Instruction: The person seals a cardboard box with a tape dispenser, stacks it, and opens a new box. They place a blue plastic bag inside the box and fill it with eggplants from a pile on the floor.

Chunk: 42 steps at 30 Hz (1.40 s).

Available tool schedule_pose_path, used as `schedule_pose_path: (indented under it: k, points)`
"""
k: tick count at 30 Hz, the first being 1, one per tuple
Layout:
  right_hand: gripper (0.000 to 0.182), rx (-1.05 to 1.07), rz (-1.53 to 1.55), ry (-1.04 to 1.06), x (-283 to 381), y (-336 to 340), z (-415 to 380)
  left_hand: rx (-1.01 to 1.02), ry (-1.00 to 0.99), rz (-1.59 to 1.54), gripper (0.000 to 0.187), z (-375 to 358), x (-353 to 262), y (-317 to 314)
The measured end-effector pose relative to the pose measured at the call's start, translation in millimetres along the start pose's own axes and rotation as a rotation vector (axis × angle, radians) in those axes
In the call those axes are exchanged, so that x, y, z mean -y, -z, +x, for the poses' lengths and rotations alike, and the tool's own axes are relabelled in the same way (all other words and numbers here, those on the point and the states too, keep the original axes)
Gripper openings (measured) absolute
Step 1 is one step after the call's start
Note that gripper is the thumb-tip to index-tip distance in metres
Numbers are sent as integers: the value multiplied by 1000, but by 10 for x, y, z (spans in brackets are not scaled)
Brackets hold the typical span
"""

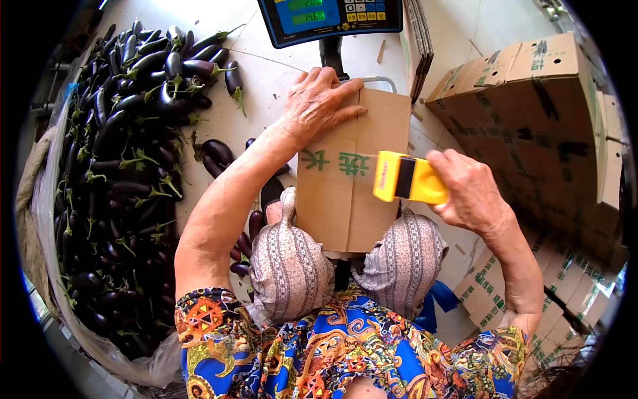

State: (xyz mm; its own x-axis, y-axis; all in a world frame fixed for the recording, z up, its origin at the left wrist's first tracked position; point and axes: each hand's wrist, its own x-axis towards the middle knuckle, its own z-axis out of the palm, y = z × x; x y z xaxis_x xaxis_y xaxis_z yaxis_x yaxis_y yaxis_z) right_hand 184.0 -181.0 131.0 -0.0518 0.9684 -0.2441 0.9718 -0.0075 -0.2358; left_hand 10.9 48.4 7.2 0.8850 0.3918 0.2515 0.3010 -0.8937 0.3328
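Observation:
A closed brown cardboard box [325, 193] with green printed characters on its top stands between my knees. My left hand [319, 106] lies on the box's far left corner, fingers spread across the cardboard. Over the right side of the box, my right hand [468, 189] grips the end of a yellow block-shaped hand tool [425, 183]. The tool has a black band across its middle and small red print at its far end, which points left. Its exact kind does not show, and my fingers hide its right end.
A large heap of eggplants [119, 166] fills the left side, beside clear plastic sheeting [60, 266]. A digital scale display [329, 20] stands beyond the box. A big carton [525, 113] and flattened cardboard [518, 286] are at right. Loose eggplants [216, 153] lie near my left arm.

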Motion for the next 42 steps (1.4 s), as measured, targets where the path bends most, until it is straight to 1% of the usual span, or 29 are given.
schedule_pose_path:
  k: [3,8,10,11,12,15,16,17,18,20,22,27,29,31,32,33,34,36,37,38,39,41,42]
  points:
    - [55,-54,45,-23,-362,-249,-282,9,2,1,46,16,-21,14]
    - [53,-154,213,-40,-754,-748,-505,10,12,-38,46,-3,-13,23]
    - [53,-207,268,-2,-835,-955,-468,-62,14,-136,44,-39,34,7]
    - [51,-198,290,-11,-848,-1033,-425,-98,9,-184,44,-59,65,-9]
    - [50,-204,309,1,-852,-1113,-345,-206,88,-236,43,-135,83,-30]
    - [46,-174,347,34,-821,-1316,-106,-354,873,-1355,42,-556,33,-168]
    - [45,-196,373,32,-804,-1330,-88,-93,809,-1291,47,-800,46,-296]
    - [45,-216,401,31,-773,-1355,-91,122,860,-1351,48,-999,-36,-382]
    - [46,-237,387,15,-755,-1394,-110,283,963,-1458,49,-1130,-201,-493]
    - [47,-268,352,-8,-735,-1446,-167,335,1134,-1645,51,-1226,-242,-629]
    - [47,-260,320,-32,-670,-1377,-265,341,1227,-1789,52,-1143,-128,-700]
    - [49,-268,220,-159,-406,-855,-640,416,1230,-2059,57,-908,-149,-899]
    - [46,-219,190,-252,-217,-558,-630,455,1212,-2125,59,-822,-166,-1015]
    - [45,-157,138,-329,-82,-397,-577,479,1172,-2158,61,-793,-48,-1132]
    - [46,-165,158,-332,-28,-378,-521,493,1169,-2128,61,-794,9,-1154]
    - [50,-119,129,-343,32,-338,-446,501,1159,-2062,62,-791,104,-1087]
    - [50,-147,133,-315,111,-301,-325,506,1153,-1975,63,-785,192,-995]
    - [50,-173,131,-261,255,-231,-38,467,1125,-1714,65,-811,385,-806]
    - [50,-165,125,-230,303,-203,124,417,1098,-1597,66,-845,455,-720]
    - [45,-181,89,-186,346,-207,284,181,1009,-1619,69,-998,531,-783]
    - [41,-194,57,-144,406,-227,439,137,928,-1510,71,-989,482,-547]
    - [33,-132,-44,-150,558,-258,795,197,830,-1325,73,-831,282,-68]
    - [42,-30,-30,-208,651,-247,954,177,766,-1381,71,-701,120,135]
